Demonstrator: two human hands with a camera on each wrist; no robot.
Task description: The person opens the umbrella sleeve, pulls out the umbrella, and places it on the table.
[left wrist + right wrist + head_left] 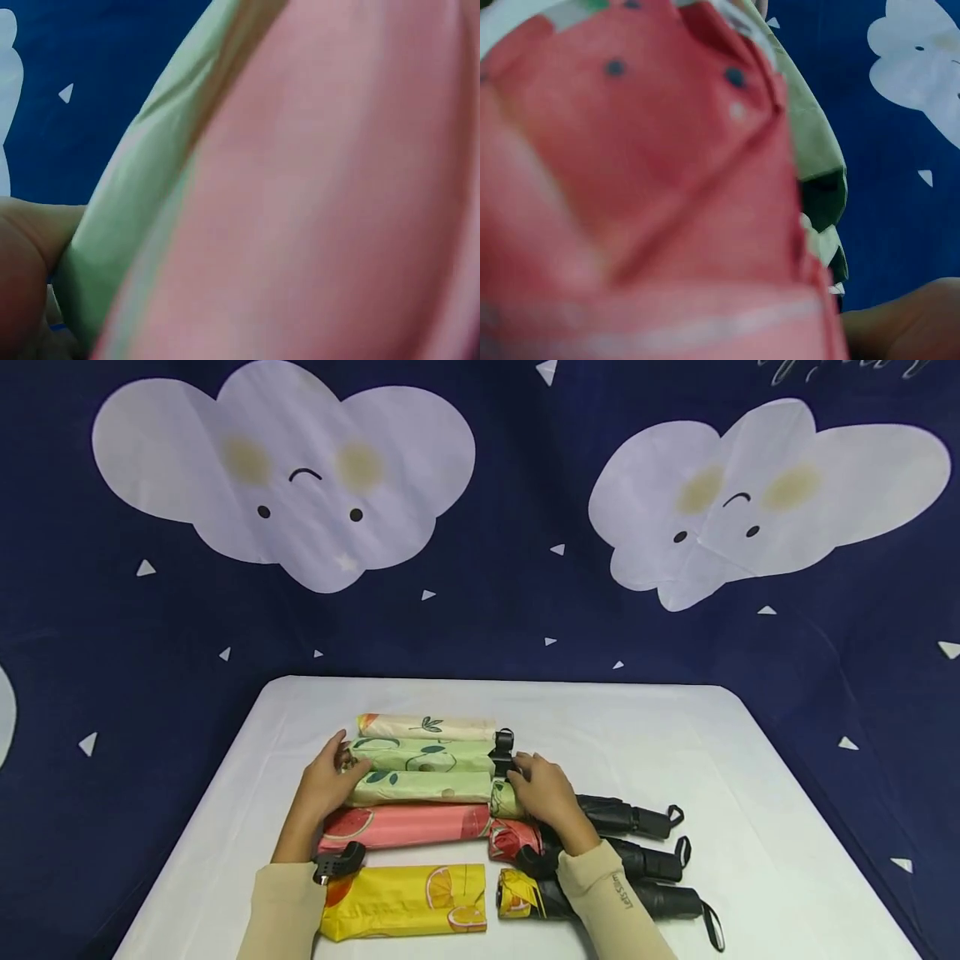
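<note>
My left hand (327,781) holds the left end of a pale green folded umbrella (420,755) in its leaf-patterned sleeve, thumb in front and fingers behind. My right hand (546,789) holds the same umbrella's black handle (501,763) at the other end. Just behind lies a cream umbrella (427,727) with a black loop. In front lie a light green sleeve (427,787) and a red watermelon sleeve (408,827). Close up, the red sleeve (322,187) fills most of the left wrist view. A red folded umbrella (645,187) covers much of the right wrist view.
A yellow orange-print sleeve (405,900) lies nearest the front edge. To the right, under and beside my right forearm, are folded umbrellas with black handles: a green one (506,799), a red one (514,841) and a yellow one (517,893). All rest on a white table (772,827).
</note>
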